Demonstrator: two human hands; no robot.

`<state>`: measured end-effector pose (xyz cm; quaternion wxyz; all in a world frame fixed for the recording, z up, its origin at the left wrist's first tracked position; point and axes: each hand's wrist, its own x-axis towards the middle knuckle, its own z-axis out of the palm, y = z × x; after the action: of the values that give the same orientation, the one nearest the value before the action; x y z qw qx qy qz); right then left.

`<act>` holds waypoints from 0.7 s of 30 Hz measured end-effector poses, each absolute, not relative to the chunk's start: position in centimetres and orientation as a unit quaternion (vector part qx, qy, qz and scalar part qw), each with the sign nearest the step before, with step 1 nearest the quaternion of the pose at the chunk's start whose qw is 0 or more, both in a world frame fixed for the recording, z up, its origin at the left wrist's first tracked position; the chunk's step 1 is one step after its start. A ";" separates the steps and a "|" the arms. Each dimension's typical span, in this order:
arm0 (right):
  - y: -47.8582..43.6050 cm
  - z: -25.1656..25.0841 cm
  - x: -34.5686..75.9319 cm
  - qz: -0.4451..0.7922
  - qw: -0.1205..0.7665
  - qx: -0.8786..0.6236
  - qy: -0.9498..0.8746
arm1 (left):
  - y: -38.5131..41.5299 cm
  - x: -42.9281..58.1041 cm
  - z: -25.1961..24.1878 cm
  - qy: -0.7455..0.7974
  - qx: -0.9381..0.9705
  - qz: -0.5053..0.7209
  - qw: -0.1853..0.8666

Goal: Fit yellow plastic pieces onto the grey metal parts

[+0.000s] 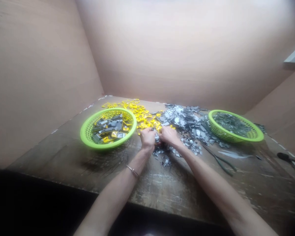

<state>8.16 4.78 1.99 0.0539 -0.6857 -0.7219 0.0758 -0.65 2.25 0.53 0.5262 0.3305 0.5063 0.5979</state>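
While the left hand (147, 138) and right hand (169, 136) meet, their closed grip pinches a small grey metal part (156, 137).

Head cam, worn high, looking forward and down at the table (162, 186), with left hand (147, 138) and right hand (169, 136) near centre; edges bow, probably wide-angle, so depth's iffy.

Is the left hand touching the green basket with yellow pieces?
Apart: the head view shows a gap between the left hand and the green basket.
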 end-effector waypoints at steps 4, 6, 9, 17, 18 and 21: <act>4.0 2.9 10.2 0.100 0.096 -0.673 -0.727 | 1.9 -0.4 0.7 0.509 0.325 0.570 0.557; 2.9 3.5 11.4 0.148 0.186 -0.632 -0.737 | 1.6 -0.2 0.9 0.508 0.320 0.551 0.579; 0.7 4.0 12.6 0.274 0.324 -0.565 -0.708 | 1.2 0.2 1.1 0.505 0.331 0.531 0.595; -1.5 2.0 12.5 0.423 0.401 -0.508 -0.634 | 0.9 0.6 0.1 0.441 0.390 0.550 0.592; -1.4 1.7 12.5 0.423 0.393 -0.508 -0.638 | 0.9 0.6 0.1 0.438 0.396 0.554 0.587; -1.2 1.4 12.6 0.451 0.383 -0.494 -0.637 | 0.8 0.6 0.2 0.448 0.406 0.553 0.574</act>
<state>12.63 -1.19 1.37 0.3835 -0.4944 -0.6368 0.4505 0.60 0.75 0.17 0.5737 0.4059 0.4479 0.5527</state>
